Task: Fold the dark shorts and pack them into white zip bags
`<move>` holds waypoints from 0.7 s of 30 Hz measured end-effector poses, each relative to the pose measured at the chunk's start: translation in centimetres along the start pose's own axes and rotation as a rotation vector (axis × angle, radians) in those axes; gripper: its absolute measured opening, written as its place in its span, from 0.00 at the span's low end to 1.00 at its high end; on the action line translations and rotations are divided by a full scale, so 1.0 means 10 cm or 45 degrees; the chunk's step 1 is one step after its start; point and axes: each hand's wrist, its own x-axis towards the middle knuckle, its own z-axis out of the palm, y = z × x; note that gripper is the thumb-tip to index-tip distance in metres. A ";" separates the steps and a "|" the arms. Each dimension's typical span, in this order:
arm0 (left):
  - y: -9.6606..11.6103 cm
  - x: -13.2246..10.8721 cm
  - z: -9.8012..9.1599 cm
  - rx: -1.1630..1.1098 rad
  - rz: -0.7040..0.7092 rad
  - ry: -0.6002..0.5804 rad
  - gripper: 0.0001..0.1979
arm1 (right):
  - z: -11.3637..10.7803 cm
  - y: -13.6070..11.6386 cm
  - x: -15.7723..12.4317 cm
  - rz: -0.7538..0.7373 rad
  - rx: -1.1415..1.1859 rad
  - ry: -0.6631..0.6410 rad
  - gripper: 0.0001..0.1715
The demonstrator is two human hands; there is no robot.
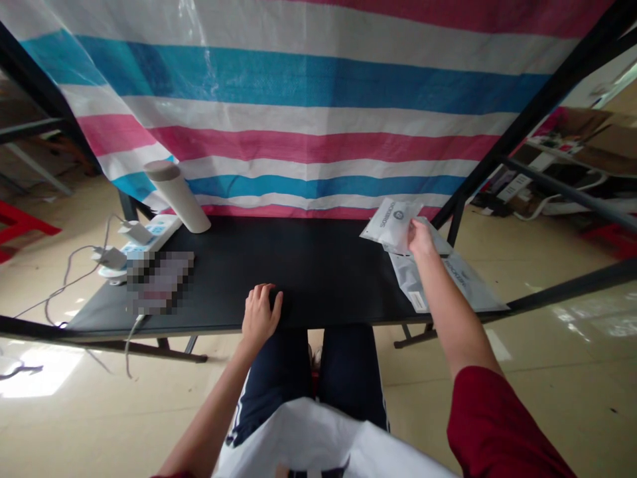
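Observation:
My right hand (421, 240) pinches a small white plastic pouch (391, 222) with printed lettering and holds it just above the black table's (318, 265) right end. Beneath it lies a stack of larger grey plastic bags (460, 279) that reaches over the table's right edge. My left hand (259, 315) rests near the front edge, fingers curled around a small dark object (277, 300) that blends with the tabletop.
A white cylindrical bottle (177, 196) stands at the back left beside a power strip (149, 239) with chargers and cables. A blurred-out flat item (160, 279) lies left of centre. A striped tarp (298, 106) hangs behind. Black metal frame bars (547, 86) run on the right.

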 end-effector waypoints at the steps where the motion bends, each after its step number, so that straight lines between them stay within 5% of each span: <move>1: -0.01 0.01 0.00 -0.024 -0.015 -0.007 0.16 | 0.12 -0.03 -0.12 0.138 0.090 -0.037 0.12; 5: -0.05 0.19 -0.02 -0.285 -0.146 -0.015 0.17 | 0.66 -0.06 -0.77 0.536 0.332 -0.307 0.09; 11: 0.11 0.78 -0.08 -0.486 -0.160 0.001 0.18 | 1.32 0.09 -1.59 0.781 0.531 -0.582 0.05; 16: 0.42 1.20 0.09 -0.438 -0.024 -0.050 0.15 | 1.60 0.22 -1.81 0.895 0.559 -0.607 0.04; 21: 0.68 1.44 0.33 -0.268 0.059 -0.155 0.14 | 1.64 0.34 -1.87 0.849 0.473 -0.648 0.05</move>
